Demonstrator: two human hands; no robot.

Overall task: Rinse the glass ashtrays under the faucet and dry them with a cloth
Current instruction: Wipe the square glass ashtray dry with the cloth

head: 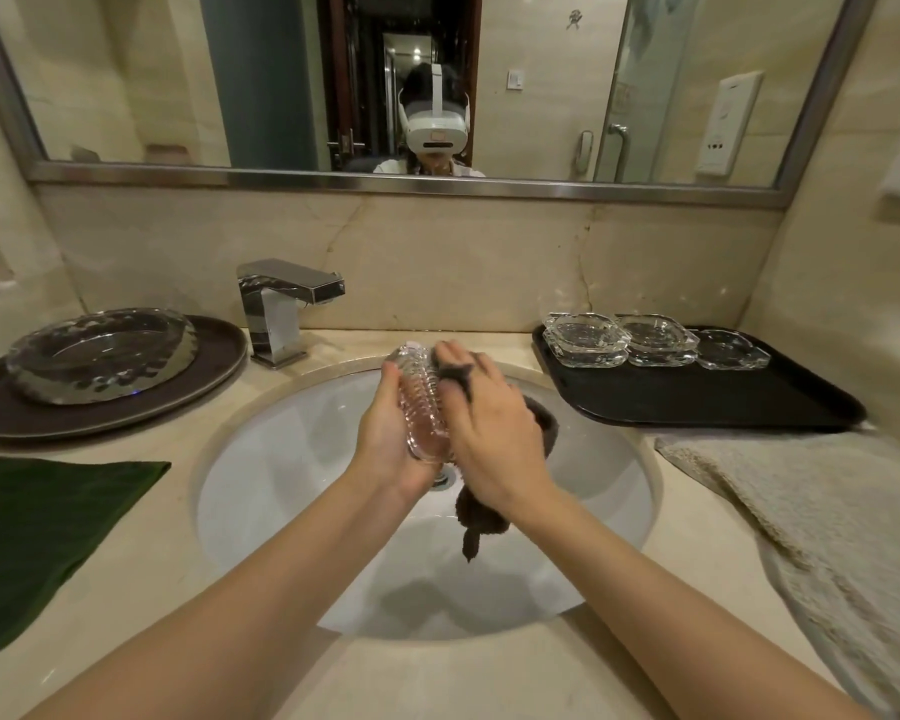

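Observation:
Over the white sink (281, 459), my left hand (385, 433) holds a ribbed glass ashtray (421, 402) on edge. My right hand (489, 433) presses a dark brown cloth (539, 423) against the ashtray's right face; part of the cloth shows between my fingers and its tail hangs below my wrist. The chrome faucet (287, 298) stands at the back left with no water running. Several clear square glass ashtrays (588, 337) sit, some stacked, on a black tray (697, 392) at the right. A large glass ashtray (102, 356) lies on a round dark tray (219, 361) at the left.
A green cloth (37, 532) lies on the counter at the left. A beige towel (822, 532) covers the counter at the right. The mirror (411, 80) above the backsplash reflects a person wearing a headset.

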